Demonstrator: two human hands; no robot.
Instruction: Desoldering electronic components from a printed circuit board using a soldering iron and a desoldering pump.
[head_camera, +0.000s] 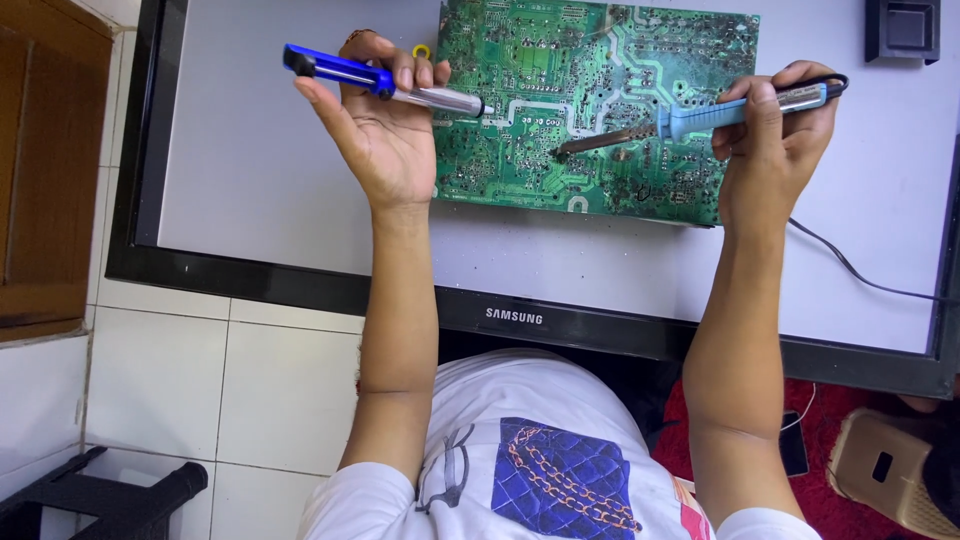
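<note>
A green circuit board (590, 60) lies solder side up on a flat screen (260, 160) that rests face up on the floor. My left hand (385, 135) holds a blue and silver desoldering pump (385, 85), its tip pointing right over the board's left part. My right hand (775, 140) grips a blue-handled soldering iron (690, 118). The iron's dark tip touches the board near its middle, a little right of the pump's tip.
The screen's black frame (560, 325) runs along the near side. A black cable (850, 265) trails right from the iron. A black block (903, 28) sits at the screen's far right corner. White floor tiles (160, 380), a wooden cabinet (45, 170) and a black stool (100, 495) are at the left.
</note>
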